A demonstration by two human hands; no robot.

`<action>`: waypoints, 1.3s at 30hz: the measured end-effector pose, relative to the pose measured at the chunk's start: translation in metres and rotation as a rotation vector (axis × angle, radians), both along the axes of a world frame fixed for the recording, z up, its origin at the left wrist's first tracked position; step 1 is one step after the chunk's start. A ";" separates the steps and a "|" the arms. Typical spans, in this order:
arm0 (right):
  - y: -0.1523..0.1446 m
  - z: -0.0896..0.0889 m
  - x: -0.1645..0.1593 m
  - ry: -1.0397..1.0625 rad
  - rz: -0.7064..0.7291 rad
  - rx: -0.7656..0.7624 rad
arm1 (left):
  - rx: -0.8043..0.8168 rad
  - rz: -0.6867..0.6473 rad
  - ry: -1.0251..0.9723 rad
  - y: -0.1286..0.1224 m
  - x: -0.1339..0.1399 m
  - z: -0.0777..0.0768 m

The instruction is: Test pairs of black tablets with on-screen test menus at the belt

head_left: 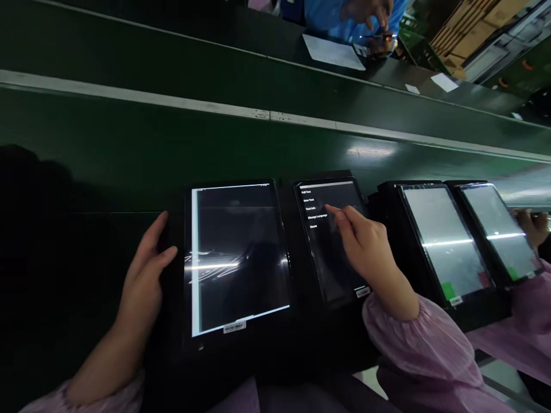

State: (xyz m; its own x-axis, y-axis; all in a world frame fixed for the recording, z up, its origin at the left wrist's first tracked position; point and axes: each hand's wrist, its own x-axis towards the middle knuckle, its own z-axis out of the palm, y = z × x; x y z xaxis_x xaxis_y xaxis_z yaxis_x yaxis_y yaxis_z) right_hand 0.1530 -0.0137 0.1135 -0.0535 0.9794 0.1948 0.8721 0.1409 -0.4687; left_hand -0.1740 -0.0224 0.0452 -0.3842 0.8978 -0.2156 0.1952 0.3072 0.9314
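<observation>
My left hand (144,275) is open, thumb and index finger apart, beside the left edge of a tablet (241,246). That tablet lies face up, its dark screen bordered by a bright white strip at the left and a thin line at the bottom; a barcode label sits at its lower edge. On a second tablet (327,258), a menu with lines such as "Test Info" and "Change Language" shows. My right hand (365,241) is over this screen, index finger stretched out to the menu, the other fingers curled. It holds nothing. Whether the fingertip presses the glass is hard to tell.
Two more tablets, one with a pale screen (443,229) and another (495,223), lie to the right with coloured tabs. A co-worker's hand (531,226) is at the far right. Across the green bench (215,143), another person's hand (370,11) works near a white sheet (331,53).
</observation>
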 end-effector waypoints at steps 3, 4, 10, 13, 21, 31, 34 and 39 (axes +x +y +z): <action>-0.002 0.001 0.015 0.033 -0.140 0.084 | 0.051 0.035 -0.150 0.009 0.001 -0.002; -0.004 -0.001 0.022 0.034 -0.200 0.129 | 0.067 0.038 -0.177 0.012 0.002 -0.001; -0.022 -0.023 0.061 -0.043 -0.392 0.211 | 0.129 0.026 -0.204 0.041 0.010 0.007; -0.036 -0.030 0.067 -0.040 -0.397 0.155 | 0.125 -0.010 -0.178 0.052 0.013 0.008; -0.050 -0.027 0.063 -0.032 -0.356 0.085 | 0.156 -0.034 -0.129 0.053 0.015 0.006; -0.068 -0.023 0.059 -0.035 -0.324 0.097 | 0.148 -0.093 0.005 0.041 0.004 0.002; -0.067 -0.013 0.046 -0.057 -0.247 0.255 | 0.144 -0.107 0.041 0.043 0.003 0.003; -0.057 0.000 0.015 0.025 0.347 0.254 | 0.177 -0.161 0.091 0.044 -0.002 -0.002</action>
